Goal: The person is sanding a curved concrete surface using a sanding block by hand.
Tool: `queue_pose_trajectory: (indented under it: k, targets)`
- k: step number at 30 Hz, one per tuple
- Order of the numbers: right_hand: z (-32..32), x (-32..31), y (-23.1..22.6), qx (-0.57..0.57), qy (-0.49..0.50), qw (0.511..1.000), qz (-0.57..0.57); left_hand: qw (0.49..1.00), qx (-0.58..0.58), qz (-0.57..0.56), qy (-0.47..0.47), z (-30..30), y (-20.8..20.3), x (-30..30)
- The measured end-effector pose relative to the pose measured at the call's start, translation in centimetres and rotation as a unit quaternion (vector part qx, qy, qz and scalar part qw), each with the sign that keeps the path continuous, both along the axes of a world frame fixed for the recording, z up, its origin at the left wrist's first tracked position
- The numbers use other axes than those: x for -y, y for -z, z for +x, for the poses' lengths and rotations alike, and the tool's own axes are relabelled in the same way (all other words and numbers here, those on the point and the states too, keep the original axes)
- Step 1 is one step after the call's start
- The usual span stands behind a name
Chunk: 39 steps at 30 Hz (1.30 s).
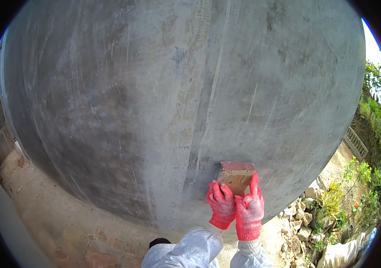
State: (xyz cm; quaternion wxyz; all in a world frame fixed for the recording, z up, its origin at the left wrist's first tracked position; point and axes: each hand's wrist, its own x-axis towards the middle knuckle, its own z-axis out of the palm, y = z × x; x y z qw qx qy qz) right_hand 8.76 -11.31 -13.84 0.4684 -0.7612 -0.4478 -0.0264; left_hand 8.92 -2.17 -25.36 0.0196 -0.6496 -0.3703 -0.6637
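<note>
Directly between both red-gloved hands (222, 204) (250, 214), a brown rectangular block (237, 177).

No lettering, number, label or sign can be read anywhere in view.

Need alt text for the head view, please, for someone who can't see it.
A red-gloved left hand and red-gloved right hand hold a reddish-brown block at a large, streaked grey wall that fills most of the view. Pale ground shows below, with stones and green plants at right.
</note>
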Motion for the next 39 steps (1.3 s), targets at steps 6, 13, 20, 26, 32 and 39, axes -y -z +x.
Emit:
queue_pose_trajectory:
  k: [6,13,20,26,32,39]
  targets:
    - [3.0,1.9,1.1,0.07,-0.014,0.962,0.262,0.994,-0.01,0.102,0.036,-4.8,-17.6,-2.6]
    - [0.0,2.4,3.3,-0.007,0.021,0.982,0.189,0.993,-0.066,0.079,0.057,-5.3,1.0,-2.0]
    - [0.5,1.7,2.4,-0.025,0.017,0.969,0.247,0.994,-0.008,0.103,0.029,-7.4,-21.6,-4.1]
    - [1.1,1.7,3.5,0.023,0.01,0.967,0.255,0.996,-0.045,0.072,0.032,-7.2,-3.3,-3.9]
    - [1.1,0.3,0.7,0.054,0.035,0.968,0.243,0.996,-0.04,0.077,0.028,-9.7,-5.2,-5.5]
    - [1.8,-3.8,-4.4,0.097,0.085,0.947,0.296,0.997,-0.01,0.081,-0.009,-10.4,-14.4,-6.8]
